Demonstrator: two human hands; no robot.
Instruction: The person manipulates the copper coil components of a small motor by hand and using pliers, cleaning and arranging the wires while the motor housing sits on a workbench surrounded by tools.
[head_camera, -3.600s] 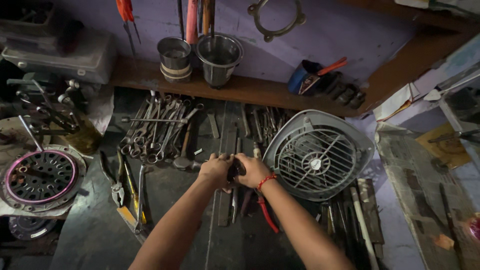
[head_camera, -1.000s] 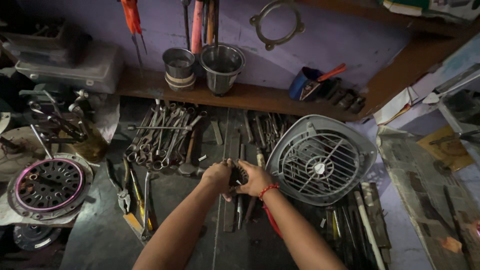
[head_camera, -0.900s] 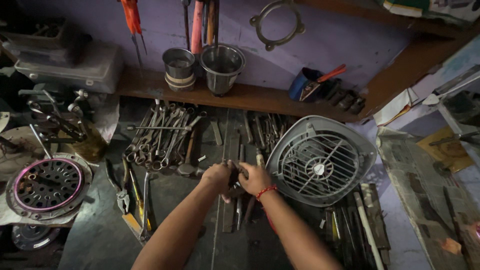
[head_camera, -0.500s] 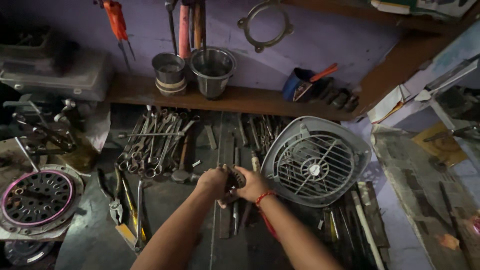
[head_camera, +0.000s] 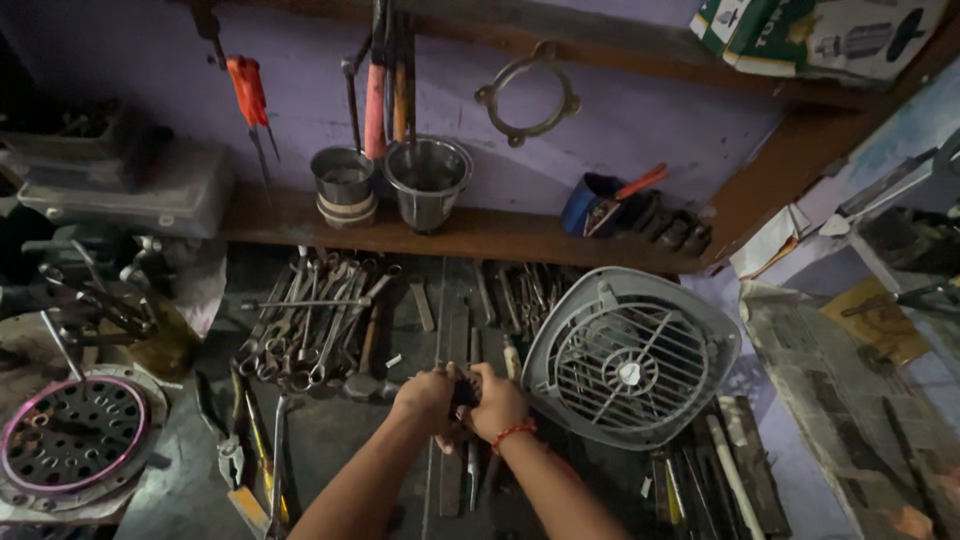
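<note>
Both hands meet over the bench: the left hand (head_camera: 424, 397) and right hand (head_camera: 497, 404) are clenched together around 1 small dark part (head_camera: 464, 393), mostly hidden between the fingers. Just right of the grip sits a grey fan grille (head_camera: 630, 357); up-left lies a heap of wrenches (head_camera: 315, 320).

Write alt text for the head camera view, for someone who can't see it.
Seen from above, a person's left hand and right hand grip a small dark part together over a cluttered workbench. A pile of wrenches lies to the left and a grey fan grille to the right, with two metal cups on the wooden shelf behind.
</note>
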